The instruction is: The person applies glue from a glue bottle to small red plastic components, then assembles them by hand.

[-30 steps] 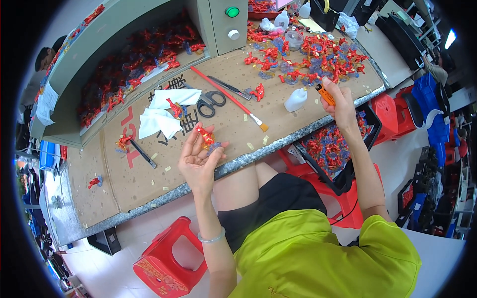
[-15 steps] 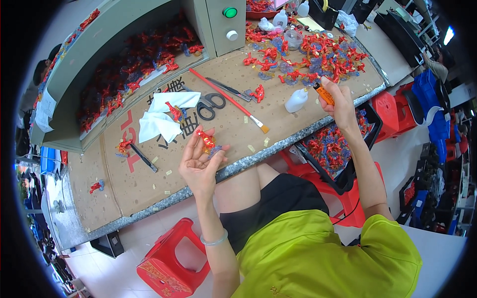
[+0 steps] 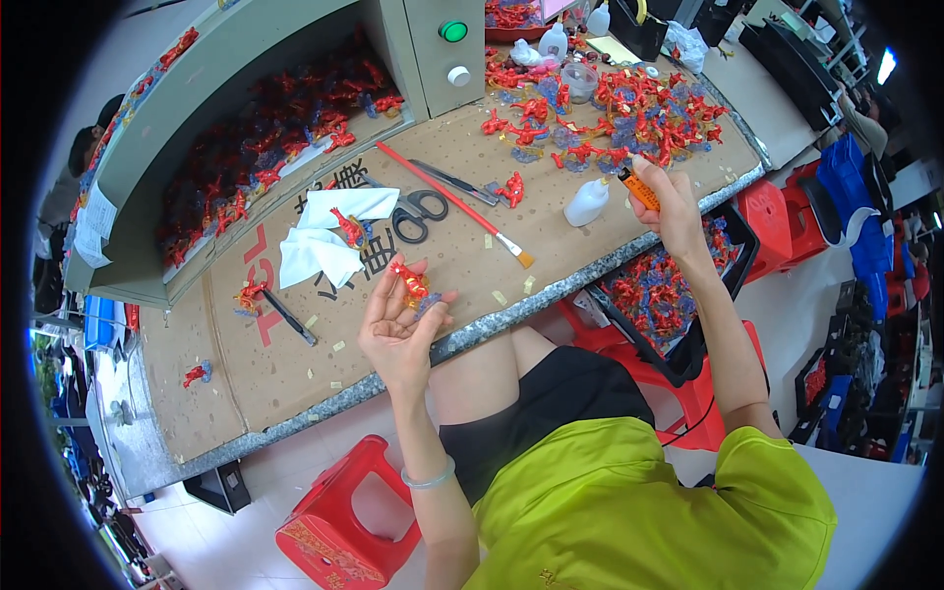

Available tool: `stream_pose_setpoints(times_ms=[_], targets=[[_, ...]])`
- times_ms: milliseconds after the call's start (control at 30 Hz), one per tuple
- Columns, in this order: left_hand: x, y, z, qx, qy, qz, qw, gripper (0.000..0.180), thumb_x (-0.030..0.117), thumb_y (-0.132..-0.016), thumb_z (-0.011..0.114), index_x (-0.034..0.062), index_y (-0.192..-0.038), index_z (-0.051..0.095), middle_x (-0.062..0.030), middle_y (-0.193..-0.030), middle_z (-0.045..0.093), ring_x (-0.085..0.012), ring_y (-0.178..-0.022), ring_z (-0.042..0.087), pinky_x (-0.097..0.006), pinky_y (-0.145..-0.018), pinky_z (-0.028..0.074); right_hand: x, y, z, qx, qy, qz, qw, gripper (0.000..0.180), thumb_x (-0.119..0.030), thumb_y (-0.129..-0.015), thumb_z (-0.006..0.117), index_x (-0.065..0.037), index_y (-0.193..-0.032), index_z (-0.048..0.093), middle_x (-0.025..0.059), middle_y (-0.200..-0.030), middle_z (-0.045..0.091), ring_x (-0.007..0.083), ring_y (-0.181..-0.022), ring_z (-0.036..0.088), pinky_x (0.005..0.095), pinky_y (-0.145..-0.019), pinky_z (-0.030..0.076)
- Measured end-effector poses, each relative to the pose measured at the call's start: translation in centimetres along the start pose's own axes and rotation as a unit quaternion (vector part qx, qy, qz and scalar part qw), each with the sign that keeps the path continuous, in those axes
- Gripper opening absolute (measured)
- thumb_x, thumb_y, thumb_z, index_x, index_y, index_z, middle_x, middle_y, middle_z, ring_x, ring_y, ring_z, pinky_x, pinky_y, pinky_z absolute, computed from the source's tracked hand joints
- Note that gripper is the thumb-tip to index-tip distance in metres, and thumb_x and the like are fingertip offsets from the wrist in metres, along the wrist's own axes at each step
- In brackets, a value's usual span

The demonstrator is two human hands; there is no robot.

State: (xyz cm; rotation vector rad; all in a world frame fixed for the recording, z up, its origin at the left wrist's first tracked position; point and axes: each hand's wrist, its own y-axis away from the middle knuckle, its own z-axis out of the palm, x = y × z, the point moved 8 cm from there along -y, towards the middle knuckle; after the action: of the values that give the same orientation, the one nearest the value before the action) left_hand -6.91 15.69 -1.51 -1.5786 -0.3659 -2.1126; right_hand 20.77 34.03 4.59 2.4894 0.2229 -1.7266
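Observation:
My left hand (image 3: 398, 329) is closed around a small red figurine (image 3: 409, 280) with a bluish translucent base, held above the front edge of the workbench. My right hand (image 3: 674, 208) grips a short orange stick-like tool (image 3: 639, 187) with dark markings; its narrow tip points up and left, and its exact kind is unclear. Just left of that tool stands a white squeeze bottle (image 3: 587, 203). Another red figurine (image 3: 348, 228) lies on white tissue (image 3: 320, 258) beyond my left hand. Black-handled scissors (image 3: 421, 216) and a red paintbrush (image 3: 462, 208) lie between my hands.
A grey booth (image 3: 128, 211) full of figurines stands at the back left. Many more (image 3: 654, 108) are heaped at the back right, and a black crate (image 3: 678, 369) of them sits below the bench edge. Tweezers (image 3: 290, 317) lie at left; a red stool (image 3: 339, 521) stands below.
The whole view has shifted slightly to the right. Both hands keep the same holds, and the orange tool's tip has dipped a little.

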Motion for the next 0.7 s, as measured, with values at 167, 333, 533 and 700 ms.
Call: stream_pose_setpoints(times_ms=[167, 333, 533, 700], targets=[[0.1, 0.0, 0.1, 0.003, -0.006, -0.001, 1.000, 0.063, -0.016, -0.075, 0.058, -0.0063, -0.134, 0.037, -0.0226, -0.123, 0.053, -0.0275, -0.088, 0.067, -0.025, -0.065, 0.057, -0.4, 0.0, 0.0, 0.004, 0.009, -0.011, 1.000, 0.057, -0.047, -0.086, 0.052, -0.004, -0.048, 0.049, -0.0010, -0.046, 0.044, 0.0070, -0.044, 0.040, 0.0227, -0.043, 0.028], [-0.1, -0.1, 0.2, 0.001, -0.007, 0.000, 1.000, 0.063, -0.016, -0.075, 0.058, -0.0069, -0.134, 0.037, -0.0222, -0.122, 0.054, -0.0271, -0.087, 0.067, -0.025, -0.064, 0.057, 0.5, 0.1, -1.0, 0.016, -0.045, 0.005, 0.999, 0.055, -0.049, -0.089, 0.050, -0.003, -0.059, 0.054, -0.0024, -0.051, 0.045, 0.0049, -0.045, 0.039, 0.0201, -0.043, 0.027], [0.4, 0.3, -0.2, 0.025, -0.026, 0.008, 0.999, 0.058, -0.012, -0.078, 0.058, -0.0068, -0.133, 0.039, -0.0195, -0.118, 0.058, -0.0224, -0.081, 0.067, -0.021, -0.059, 0.053, 5.3, -1.8, -12.2, 0.308, -0.052, -0.074, 0.947, 0.052, -0.046, -0.092, 0.046, 0.002, -0.078, 0.062, 0.0002, -0.059, 0.048, 0.0064, -0.052, 0.043, 0.0226, -0.046, 0.032], [0.1, 0.0, 0.2, 0.015, -0.031, 0.010, 0.999, 0.058, -0.012, -0.078, 0.057, -0.0066, -0.133, 0.039, -0.0198, -0.118, 0.058, -0.0216, -0.081, 0.067, -0.021, -0.059, 0.053, 15.0, -9.1, -24.5, 0.401, 0.245, 0.053, 0.881, 0.041, -0.029, -0.087, 0.048, 0.009, -0.095, 0.061, 0.0263, -0.083, 0.063, 0.0367, -0.086, 0.062, 0.0446, -0.078, 0.045]])
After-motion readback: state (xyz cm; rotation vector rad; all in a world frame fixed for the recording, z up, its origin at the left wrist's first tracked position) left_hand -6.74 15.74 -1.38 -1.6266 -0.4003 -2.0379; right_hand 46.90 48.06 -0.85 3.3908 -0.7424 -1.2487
